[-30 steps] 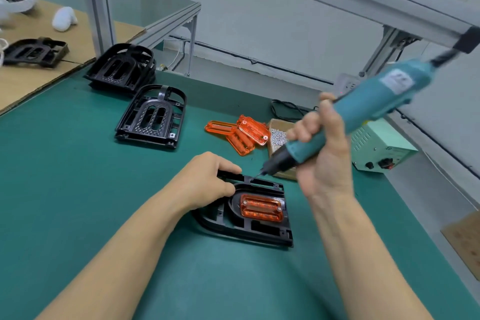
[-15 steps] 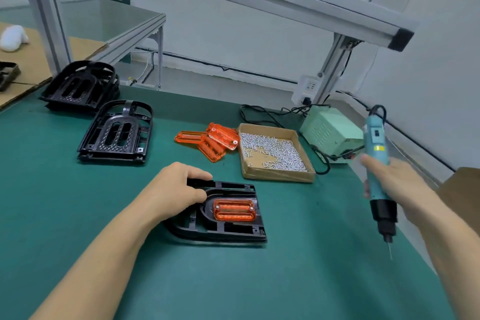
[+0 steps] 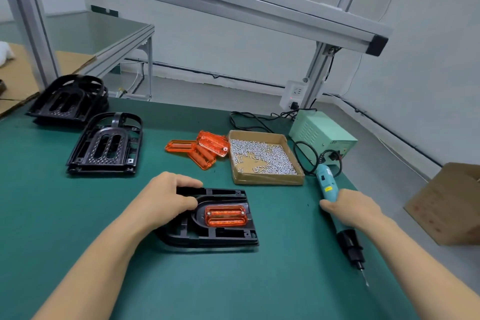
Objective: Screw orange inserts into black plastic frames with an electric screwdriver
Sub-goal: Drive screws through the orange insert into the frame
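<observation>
Black plastic frame w/ curved end lies flat on green bench mat, lower centre of frame, its curved end toward the person's left arm, straight edge toward the right. Translucent orange rectangular insert sits in the frame's recess, a silver screw head visible at each upper corner. Left hand grips the frame's upper-left corner, fingers curled over the far edge, thumb pressed on the inner rim just beside the insert. Right hand, right of centre, is wrapped round the teal electric screwdriver w/ black nose; tool points down-right, bit tip near the mat close to the bench's right edge; can't tell if it touches. Open mat between frame and screwdriver, also a wide bare strip along the bottom of the frame. Above the frame, centre: loose pile of spare orange inserts, touching the left wall of a shallow cardboard tray of small silver screws. Tray's near edge is near the frame's far edge but apart. Right of tray, upper right of mat: pale green power supply box w/ black cables coiled beside it, close to the bench corner. Left-centre: a second black frame stack, and behind it, near the mat's left edge, another black frame stack. Aluminium profile rail crosses overhead, top of frame. Brown cardboard box sits off the bench, right edge.
</observation>
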A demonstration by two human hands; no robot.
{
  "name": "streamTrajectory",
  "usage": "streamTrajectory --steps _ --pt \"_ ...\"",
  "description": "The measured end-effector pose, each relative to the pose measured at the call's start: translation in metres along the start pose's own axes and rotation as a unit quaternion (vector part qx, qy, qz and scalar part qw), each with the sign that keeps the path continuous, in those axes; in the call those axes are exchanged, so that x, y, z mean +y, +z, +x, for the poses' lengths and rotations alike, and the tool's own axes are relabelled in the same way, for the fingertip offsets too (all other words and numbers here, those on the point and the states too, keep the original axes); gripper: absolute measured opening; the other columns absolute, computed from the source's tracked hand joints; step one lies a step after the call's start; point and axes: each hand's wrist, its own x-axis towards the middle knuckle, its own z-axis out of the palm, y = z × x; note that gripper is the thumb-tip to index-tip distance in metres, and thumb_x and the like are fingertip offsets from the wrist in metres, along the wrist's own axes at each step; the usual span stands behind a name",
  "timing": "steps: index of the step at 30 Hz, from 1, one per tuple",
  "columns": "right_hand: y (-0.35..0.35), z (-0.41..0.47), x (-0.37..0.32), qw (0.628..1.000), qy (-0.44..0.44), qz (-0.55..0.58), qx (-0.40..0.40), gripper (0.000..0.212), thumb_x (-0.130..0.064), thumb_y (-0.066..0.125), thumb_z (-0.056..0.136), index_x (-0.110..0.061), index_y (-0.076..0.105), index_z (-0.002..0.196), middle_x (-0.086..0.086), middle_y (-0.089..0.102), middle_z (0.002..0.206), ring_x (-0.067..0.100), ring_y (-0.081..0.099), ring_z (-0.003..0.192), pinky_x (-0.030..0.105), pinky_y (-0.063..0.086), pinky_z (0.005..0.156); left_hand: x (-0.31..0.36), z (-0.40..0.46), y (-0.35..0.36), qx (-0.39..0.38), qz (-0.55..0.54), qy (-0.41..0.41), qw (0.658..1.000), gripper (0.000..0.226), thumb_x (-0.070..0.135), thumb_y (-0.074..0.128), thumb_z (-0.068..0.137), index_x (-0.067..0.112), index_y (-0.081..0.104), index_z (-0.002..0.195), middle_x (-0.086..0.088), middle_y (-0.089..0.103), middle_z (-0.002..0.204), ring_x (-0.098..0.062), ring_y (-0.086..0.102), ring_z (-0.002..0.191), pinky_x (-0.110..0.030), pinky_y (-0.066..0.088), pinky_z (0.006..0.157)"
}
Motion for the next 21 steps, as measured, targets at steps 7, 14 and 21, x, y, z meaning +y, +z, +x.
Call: streamTrajectory --steps 7,14,21 --pt "0.006 -0.003 0.001 1.000 -0.004 -0.013 0.016 0.053 -0.069 0.039 0.088 -0.018 0.045 0.097 -0.004 0.053 0.080 0.018 0.056 0.076 0.029 0.039 0.060 0.001 0.000 0.000 -0.003 0.005 0.000 1.000 0.038 0.012 0.065 0.077 0.037 0.068 0.106 0.011 0.070 0.099 -0.023 0.070 0.078 -0.037 0.057 0.077" --pt "-0.003 0.003 0.015 0.999 -0.038 0.007 -0.025 0.060 -0.077 0.037 0.083 -0.021 0.050 0.100 -0.004 0.058 0.082 0.013 0.060 0.069 0.027 0.045 0.060 0.002 -0.001 0.000 -0.004 0.014 0.019 1.000 0.040 0.011 0.064 0.080 0.031 0.067 0.114 0.013 0.064 0.113 -0.004 0.064 0.090 -0.025 0.051 0.084" --pt "-0.007 0.000 0.028 0.996 -0.074 0.032 -0.038 0.068 -0.073 0.041 0.085 -0.020 0.052 0.127 0.001 0.064 0.104 0.014 0.063 0.080 0.029 0.050 0.076 -0.003 -0.003 -0.002 -0.009 0.017 0.050 0.999 0.034 0.028 0.068 0.084 0.029 0.065 0.118 0.015 0.061 0.123 -0.001 0.056 0.108 -0.020 0.039 0.090"
